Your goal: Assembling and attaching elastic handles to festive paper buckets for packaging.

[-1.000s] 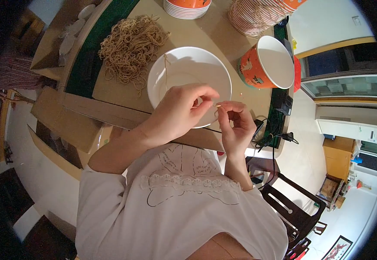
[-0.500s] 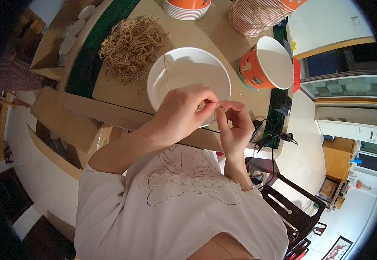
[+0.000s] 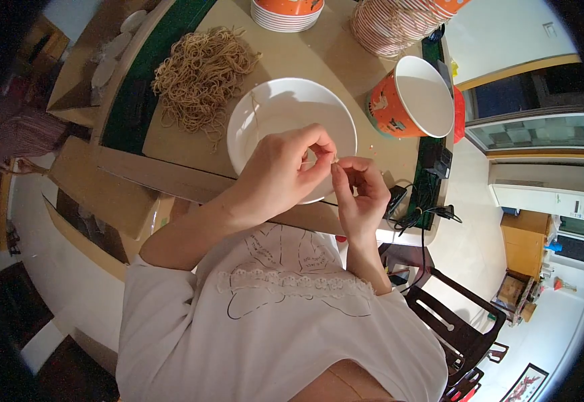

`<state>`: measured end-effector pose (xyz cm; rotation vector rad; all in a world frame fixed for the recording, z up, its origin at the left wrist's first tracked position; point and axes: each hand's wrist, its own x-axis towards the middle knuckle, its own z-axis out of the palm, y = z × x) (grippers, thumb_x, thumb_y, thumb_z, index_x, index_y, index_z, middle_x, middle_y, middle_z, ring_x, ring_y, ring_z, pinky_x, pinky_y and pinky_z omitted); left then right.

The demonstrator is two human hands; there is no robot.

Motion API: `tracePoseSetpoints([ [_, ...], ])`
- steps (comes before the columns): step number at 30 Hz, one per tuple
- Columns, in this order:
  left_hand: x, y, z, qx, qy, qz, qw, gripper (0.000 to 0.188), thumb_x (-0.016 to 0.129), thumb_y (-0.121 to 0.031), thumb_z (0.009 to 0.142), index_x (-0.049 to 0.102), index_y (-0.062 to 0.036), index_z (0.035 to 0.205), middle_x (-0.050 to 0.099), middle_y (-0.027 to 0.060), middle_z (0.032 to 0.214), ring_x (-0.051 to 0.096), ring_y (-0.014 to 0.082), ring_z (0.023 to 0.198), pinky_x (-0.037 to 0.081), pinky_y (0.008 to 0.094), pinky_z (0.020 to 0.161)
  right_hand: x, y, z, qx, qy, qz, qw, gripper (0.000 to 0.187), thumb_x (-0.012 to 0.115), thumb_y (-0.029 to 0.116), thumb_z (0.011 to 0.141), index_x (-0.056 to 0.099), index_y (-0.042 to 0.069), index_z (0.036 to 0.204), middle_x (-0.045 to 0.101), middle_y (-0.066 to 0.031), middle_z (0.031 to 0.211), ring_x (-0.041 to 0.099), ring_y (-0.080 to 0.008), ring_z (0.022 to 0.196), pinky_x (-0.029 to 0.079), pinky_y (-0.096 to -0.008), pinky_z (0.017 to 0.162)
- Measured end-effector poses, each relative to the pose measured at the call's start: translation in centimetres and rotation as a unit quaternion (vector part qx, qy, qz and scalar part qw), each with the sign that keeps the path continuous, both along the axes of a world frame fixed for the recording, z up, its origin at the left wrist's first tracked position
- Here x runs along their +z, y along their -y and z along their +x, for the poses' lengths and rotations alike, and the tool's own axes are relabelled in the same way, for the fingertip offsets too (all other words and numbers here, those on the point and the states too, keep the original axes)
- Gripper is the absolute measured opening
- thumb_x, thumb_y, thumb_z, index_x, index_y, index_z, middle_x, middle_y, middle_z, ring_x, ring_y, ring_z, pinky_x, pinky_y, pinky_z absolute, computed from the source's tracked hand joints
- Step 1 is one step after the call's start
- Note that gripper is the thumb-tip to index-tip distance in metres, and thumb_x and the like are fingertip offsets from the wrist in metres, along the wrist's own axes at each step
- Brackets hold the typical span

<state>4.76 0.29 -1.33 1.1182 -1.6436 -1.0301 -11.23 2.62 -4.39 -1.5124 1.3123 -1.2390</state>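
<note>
My left hand (image 3: 280,164) and my right hand (image 3: 361,193) meet fingertip to fingertip over the near right rim of a white paper bucket (image 3: 245,100). Each has thumb and forefinger pinched on a thin tan string (image 3: 256,117), which also hangs over the bucket's far left wall and runs down inside. Fingers cover most of the part between my hands. To the left of the bucket lies a tangled heap of the same tan string (image 3: 201,77). An orange paper bucket with a white inside (image 3: 389,107) leans on its side at the right.
Stacked orange-and-white buckets (image 3: 286,19) stand at the far edge, beside another stack wound with string (image 3: 389,30). Black cables and a power adapter (image 3: 437,161) lie at the table's right edge. Cardboard boxes (image 3: 104,184) stand left, a dark chair (image 3: 456,315) lower right. Another person's hand (image 3: 20,166) shows far left.
My pinched fingertips have shifted slightly left, still together on the string. The other person at the far left has moved a little. The buckets and string heap stay in place.
</note>
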Motion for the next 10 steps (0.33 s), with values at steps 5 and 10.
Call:
tracePoseSetpoints([
  [5, -0.2, 0.05, 0.08, -0.008, 0.009, 0.002, 1.0, 0.004, 0.06, -0.003, 0.083, 0.059, -0.0019, 0.087, 0.062, 0.0035, 0.075, 0.054, 0.0071, 0.061, 0.043, 0.0224, 0.055, -0.03, 0.05, 0.1, -0.007, -0.01, -0.007, 1.0, 0.009, 0.063, 0.0, 0.084, 0.061, 0.0, 0.092, 0.06, 0.0018, 0.078, 0.052, -0.0025, 0.066, 0.039, -0.0154, 0.057],
  [10, -0.25, 0.01, 0.39, -0.016, 0.029, 0.004, 0.999, 0.018, 0.062, -0.008, 0.085, 0.063, -0.0035, 0.101, 0.067, 0.0081, 0.089, 0.063, 0.0111, 0.071, 0.048, 0.024, 0.06, -0.37, 0.0, -0.01, -0.017, -0.012, -0.005, 1.0, 0.009, 0.063, 0.002, 0.085, 0.061, 0.001, 0.093, 0.061, 0.0005, 0.08, 0.053, -0.0038, 0.066, 0.04, -0.0163, 0.058],
])
